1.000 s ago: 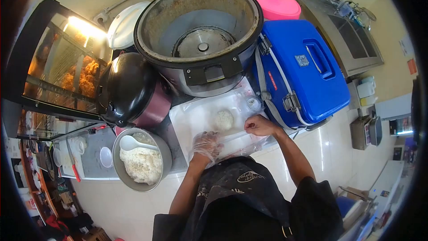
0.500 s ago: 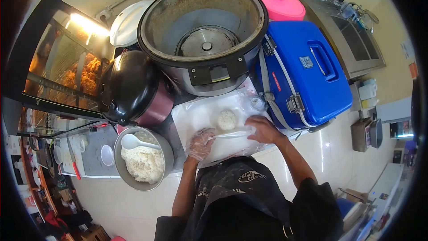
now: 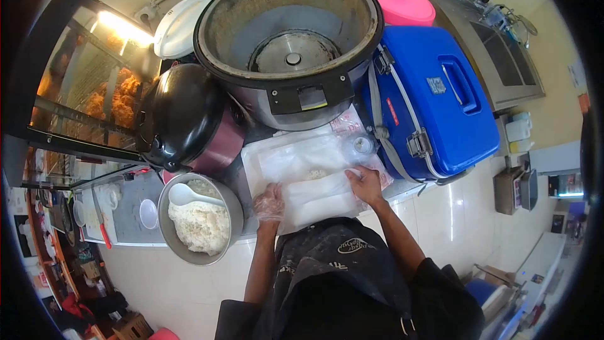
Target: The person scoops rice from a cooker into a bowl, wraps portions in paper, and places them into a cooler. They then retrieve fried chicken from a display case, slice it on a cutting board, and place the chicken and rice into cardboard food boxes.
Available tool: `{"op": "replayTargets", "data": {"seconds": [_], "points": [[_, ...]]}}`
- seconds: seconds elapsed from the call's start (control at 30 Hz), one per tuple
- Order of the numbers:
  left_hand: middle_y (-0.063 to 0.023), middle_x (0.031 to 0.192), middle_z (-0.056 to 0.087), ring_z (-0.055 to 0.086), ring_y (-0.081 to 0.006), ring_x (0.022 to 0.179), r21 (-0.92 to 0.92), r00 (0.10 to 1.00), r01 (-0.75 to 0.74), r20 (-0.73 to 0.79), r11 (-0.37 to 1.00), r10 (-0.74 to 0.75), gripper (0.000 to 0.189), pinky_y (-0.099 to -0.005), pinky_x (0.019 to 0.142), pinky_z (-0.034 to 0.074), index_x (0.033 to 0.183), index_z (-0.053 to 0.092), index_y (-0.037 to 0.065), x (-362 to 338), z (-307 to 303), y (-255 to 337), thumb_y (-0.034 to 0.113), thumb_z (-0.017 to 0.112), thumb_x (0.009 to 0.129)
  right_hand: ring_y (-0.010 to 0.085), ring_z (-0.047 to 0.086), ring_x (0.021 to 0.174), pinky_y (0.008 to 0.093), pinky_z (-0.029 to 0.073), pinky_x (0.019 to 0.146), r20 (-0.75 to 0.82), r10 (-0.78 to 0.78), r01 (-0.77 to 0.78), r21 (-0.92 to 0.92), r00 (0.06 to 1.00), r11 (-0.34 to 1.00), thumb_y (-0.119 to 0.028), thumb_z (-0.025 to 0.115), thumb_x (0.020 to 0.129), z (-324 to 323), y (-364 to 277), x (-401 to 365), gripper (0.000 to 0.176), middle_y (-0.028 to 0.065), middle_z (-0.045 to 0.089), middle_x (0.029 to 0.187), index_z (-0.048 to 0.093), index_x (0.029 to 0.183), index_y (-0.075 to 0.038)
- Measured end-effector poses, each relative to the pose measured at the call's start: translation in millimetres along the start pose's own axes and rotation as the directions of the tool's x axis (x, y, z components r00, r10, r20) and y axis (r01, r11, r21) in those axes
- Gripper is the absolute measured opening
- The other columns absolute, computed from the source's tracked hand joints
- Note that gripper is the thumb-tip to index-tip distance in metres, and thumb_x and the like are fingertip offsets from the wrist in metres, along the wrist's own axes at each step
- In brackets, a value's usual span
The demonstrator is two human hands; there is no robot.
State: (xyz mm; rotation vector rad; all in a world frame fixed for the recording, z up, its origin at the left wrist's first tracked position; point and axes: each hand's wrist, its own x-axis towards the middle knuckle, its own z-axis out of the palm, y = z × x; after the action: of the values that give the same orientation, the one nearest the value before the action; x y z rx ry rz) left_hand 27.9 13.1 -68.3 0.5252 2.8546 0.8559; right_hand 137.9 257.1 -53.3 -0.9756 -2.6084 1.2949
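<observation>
My left hand [image 3: 269,203], in a clear plastic glove, is closed on the left end of a folded edge of white paper [image 3: 314,200]. With bare fingers, my right hand [image 3: 366,186] pinches the right end of the same fold. Under the raised paper lies a mound of white rice [image 3: 314,175], mostly covered, with only its top edge showing. More white sheets lie flat beneath it. A small clear plastic cup [image 3: 362,145] stands beyond my right hand.
A metal pot of rice [image 3: 200,226] with a white scoop [image 3: 189,195] stands left. A large open cooker [image 3: 292,110], a dark-lidded cooker [image 3: 182,113] and a blue cooler box [image 3: 440,101] surround the sheets. A knife [image 3: 102,223] lies far left.
Both hands have lifted and folded the near edge of the paper over the rice mound, which was fully visible before. My right fingers have closed on the paper.
</observation>
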Motion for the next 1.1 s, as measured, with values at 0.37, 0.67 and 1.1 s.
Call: {"op": "replayTargets", "data": {"seconds": [0.37, 0.67, 1.1], "points": [[-0.0074, 0.120, 0.055, 0.050, -0.0273, 0.108, 0.100, 0.742, -0.670, 0.125, 0.735, 0.659, 0.032, -0.0436, 0.086, 0.041, 0.112, 0.059, 0.012, -12, 1, 46, 0.022, 0.055, 0.081, 0.0354, 0.059, 0.091, 0.0407, 0.047, 0.079, 0.074, -0.180, 0.194, -0.280, 0.981, 0.940, -0.018, 0.065, 0.076, 3, -20, 17, 0.031, 0.0213, 0.063, 0.093, 0.062, 0.102, -0.002], [-0.0076, 0.118, 0.058, 0.055, -0.0287, 0.100, 0.112, 0.784, -0.609, 0.232, 0.785, 0.575, 0.032, -0.0423, 0.088, 0.040, 0.109, 0.062, 0.012, -8, 0, 45, 0.026, 0.054, 0.081, 0.0354, 0.057, 0.097, 0.0410, 0.039, 0.093, -0.025, -0.601, 0.520, -0.476, 0.799, 0.710, -0.005, 0.058, 0.074, 56, -29, 89, 0.032, 0.0194, 0.061, 0.100, 0.059, 0.106, 0.000], [-0.0074, 0.094, 0.060, 0.054, -0.0262, 0.093, 0.098, 0.767, -0.605, 0.337, 0.790, 0.545, 0.023, -0.0421, 0.076, 0.044, 0.090, 0.063, 0.009, 11, -18, 69, 0.027, 0.053, 0.081, 0.0231, 0.053, 0.100, 0.0400, 0.038, 0.084, 0.062, -0.748, 0.689, -0.445, 0.661, 0.573, -0.009, 0.057, 0.074, 20, -39, 83, 0.018, 0.0075, 0.061, 0.089, 0.065, 0.091, -0.007]]}}
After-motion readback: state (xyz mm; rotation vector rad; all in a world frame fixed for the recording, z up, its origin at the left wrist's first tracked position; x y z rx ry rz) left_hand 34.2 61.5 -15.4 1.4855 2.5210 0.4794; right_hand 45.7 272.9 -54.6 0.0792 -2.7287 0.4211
